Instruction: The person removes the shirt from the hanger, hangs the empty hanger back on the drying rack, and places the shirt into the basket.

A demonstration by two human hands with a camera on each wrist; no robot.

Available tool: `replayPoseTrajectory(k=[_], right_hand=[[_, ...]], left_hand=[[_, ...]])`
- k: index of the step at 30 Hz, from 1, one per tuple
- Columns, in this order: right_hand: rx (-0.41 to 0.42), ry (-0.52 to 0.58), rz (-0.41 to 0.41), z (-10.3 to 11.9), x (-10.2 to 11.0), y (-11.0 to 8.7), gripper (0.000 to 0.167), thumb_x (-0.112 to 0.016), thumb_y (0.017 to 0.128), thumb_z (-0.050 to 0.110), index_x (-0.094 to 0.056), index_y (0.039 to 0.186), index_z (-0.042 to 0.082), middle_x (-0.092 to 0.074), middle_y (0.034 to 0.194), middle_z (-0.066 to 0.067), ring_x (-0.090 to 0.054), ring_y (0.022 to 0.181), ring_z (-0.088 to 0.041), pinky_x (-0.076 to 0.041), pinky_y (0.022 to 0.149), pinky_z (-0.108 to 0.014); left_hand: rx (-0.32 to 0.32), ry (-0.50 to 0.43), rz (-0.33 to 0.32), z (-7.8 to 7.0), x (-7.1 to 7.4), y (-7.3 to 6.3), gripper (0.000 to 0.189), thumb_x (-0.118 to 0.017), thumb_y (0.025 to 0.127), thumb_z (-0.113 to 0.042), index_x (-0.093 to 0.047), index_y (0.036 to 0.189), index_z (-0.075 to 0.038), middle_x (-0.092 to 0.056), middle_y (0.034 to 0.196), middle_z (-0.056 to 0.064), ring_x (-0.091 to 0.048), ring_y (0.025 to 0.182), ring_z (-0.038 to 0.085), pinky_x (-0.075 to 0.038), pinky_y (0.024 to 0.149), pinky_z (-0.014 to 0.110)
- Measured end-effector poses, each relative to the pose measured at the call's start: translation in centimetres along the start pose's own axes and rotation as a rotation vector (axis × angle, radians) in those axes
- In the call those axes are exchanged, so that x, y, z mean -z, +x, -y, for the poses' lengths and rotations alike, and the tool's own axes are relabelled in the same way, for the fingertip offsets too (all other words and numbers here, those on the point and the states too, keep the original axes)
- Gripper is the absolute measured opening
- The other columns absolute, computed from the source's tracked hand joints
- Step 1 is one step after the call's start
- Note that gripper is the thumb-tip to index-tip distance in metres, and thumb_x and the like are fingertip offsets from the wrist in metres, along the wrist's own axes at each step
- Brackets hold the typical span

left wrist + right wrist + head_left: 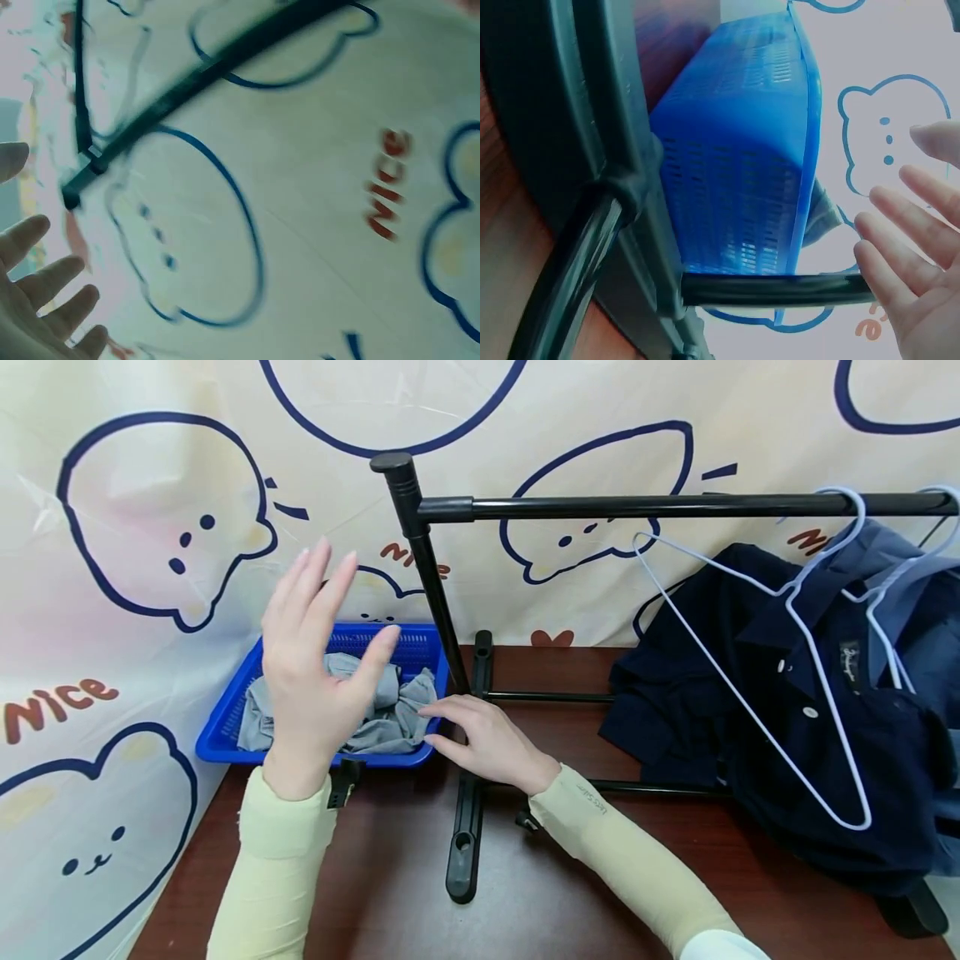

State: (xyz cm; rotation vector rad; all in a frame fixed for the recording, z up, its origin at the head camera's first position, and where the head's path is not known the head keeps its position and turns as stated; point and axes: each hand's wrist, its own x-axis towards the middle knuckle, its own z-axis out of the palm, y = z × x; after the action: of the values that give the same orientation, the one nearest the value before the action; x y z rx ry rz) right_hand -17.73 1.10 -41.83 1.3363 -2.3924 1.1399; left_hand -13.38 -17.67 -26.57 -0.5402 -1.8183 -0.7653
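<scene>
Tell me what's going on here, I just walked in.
A person's left hand is raised and empty near a blue basket of gray cloth. The right hand, also holding nothing, is by the basket's right side, at a black clothes rack. Dark clothes are at the rack's right end, with pale hangers hooked on its bar.

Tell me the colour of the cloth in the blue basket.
The cloth is grey, with a slight blue-green cast; it shows best in the head view.

Crumpled grey clothing [401, 717] lies in a blue, perforated basket [393, 760].
</scene>
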Motion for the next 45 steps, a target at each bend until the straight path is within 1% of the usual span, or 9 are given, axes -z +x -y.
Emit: replayPoseTrajectory(k=[11, 16, 20, 25, 29, 31, 34, 38, 45], right_hand=[[-0.025, 0.0, -0.054, -0.7, 1.9, -2.1, 0.036, -0.071, 0.098, 0.026, -0.069, 0.131, 0.013, -0.068, 0.122, 0.005, -0.06, 0.108, -0.006, -0.05, 0.091, -0.03], [-0.015, -0.004, -0.085, -1.3, 2.7, -3.0, 0.036, -0.072, 0.098, 0.025, -0.068, 0.132, 0.014, -0.068, 0.122, 0.002, -0.062, 0.109, -0.01, -0.05, 0.093, -0.033], [-0.042, -0.01, -0.094, -1.7, 3.4, -3.8, 0.036, -0.071, 0.098, 0.027, -0.067, 0.132, 0.014, -0.067, 0.125, 0.003, -0.061, 0.114, -0.012, -0.049, 0.096, -0.035], [-0.072, -0.02, -0.119, -2.2, 4.4, -4.6, 0.038, -0.071, 0.099, 0.028, -0.067, 0.133, 0.012, -0.066, 0.125, 0.005, -0.061, 0.112, -0.01, -0.05, 0.094, -0.036], [-0.1, -0.025, -0.137, -2.5, 5.4, -5.3, 0.039, -0.071, 0.099, 0.029, -0.066, 0.135, 0.015, -0.064, 0.129, 0.006, -0.059, 0.117, -0.01, -0.049, 0.097, -0.038], [-0.116, -0.026, -0.144, -2.6, 5.9, -5.7, 0.039, -0.071, 0.099, 0.03, -0.066, 0.135, 0.017, -0.063, 0.131, 0.007, -0.059, 0.119, -0.011, -0.048, 0.098, -0.038], [-0.152, -0.037, -0.158, -2.8, 6.7, -6.3, 0.039, -0.071, 0.098, 0.031, -0.066, 0.135, 0.018, -0.063, 0.131, 0.007, -0.059, 0.12, -0.011, -0.048, 0.098, -0.039], [-0.218, -0.063, -0.172, -3.0, 7.7, -7.3, 0.04, -0.069, 0.099, 0.035, -0.066, 0.135, 0.019, -0.064, 0.13, 0.007, -0.059, 0.119, -0.013, -0.049, 0.097, -0.041], [-0.295, -0.081, -0.179, -3.7, 8.7, -9.3, 0.043, -0.067, 0.099, 0.043, -0.067, 0.135, 0.019, -0.063, 0.13, 0.008, -0.061, 0.119, -0.016, -0.05, 0.095, -0.043]], left_hand=[[-0.312, -0.152, 0.054, -4.9, -2.9, 4.6, 0.053, -0.071, 0.094, -0.033, -0.063, 0.135, 0.0, -0.053, 0.145, 0.022, -0.042, 0.14, 0.035, -0.028, 0.115, 0.053], [-0.383, -0.183, 0.08, -6.4, -4.4, 6.1, 0.055, -0.076, 0.09, -0.028, -0.062, 0.134, 0.002, -0.054, 0.144, 0.024, -0.041, 0.141, 0.032, -0.028, 0.115, 0.05], [-0.419, -0.179, 0.158, -6.6, -6.0, 7.0, 0.059, -0.074, 0.092, -0.033, -0.06, 0.137, 0.004, -0.051, 0.145, 0.027, -0.039, 0.143, 0.032, -0.025, 0.117, 0.047], [-0.376, -0.095, 0.293, -6.5, -8.6, 7.3, 0.071, -0.067, 0.095, -0.048, -0.053, 0.147, -0.002, -0.043, 0.154, 0.022, -0.03, 0.148, 0.026, -0.016, 0.12, 0.041], [-0.293, 0.135, 0.413, -7.1, -10.3, 7.0, 0.083, -0.053, 0.094, -0.069, -0.044, 0.156, -0.015, -0.033, 0.162, 0.013, -0.022, 0.151, 0.022, -0.004, 0.121, 0.038], [-0.276, 0.232, 0.434, -7.3, -10.8, 6.8, 0.086, -0.045, 0.092, -0.077, -0.042, 0.158, -0.022, -0.033, 0.163, 0.011, -0.023, 0.151, 0.024, -0.003, 0.121, 0.039], [-0.266, 0.244, 0.386, -7.4, -11.5, 6.7, 0.082, -0.045, 0.091, -0.078, -0.049, 0.154, -0.026, -0.043, 0.156, 0.009, -0.034, 0.143, 0.026, -0.009, 0.12, 0.039], [-0.235, 0.151, 0.285, -7.3, -12.2, 6.9, 0.07, -0.055, 0.091, -0.073, -0.062, 0.144, -0.028, -0.06, 0.137, 0.005, -0.046, 0.127, 0.025, -0.021, 0.113, 0.038], [-0.188, 0.103, 0.161, -7.1, -13.5, 7.1, 0.045, -0.059, 0.098, -0.059, -0.074, 0.128, -0.029, -0.068, 0.116, -0.001, -0.052, 0.112, 0.022, -0.028, 0.103, 0.039]])
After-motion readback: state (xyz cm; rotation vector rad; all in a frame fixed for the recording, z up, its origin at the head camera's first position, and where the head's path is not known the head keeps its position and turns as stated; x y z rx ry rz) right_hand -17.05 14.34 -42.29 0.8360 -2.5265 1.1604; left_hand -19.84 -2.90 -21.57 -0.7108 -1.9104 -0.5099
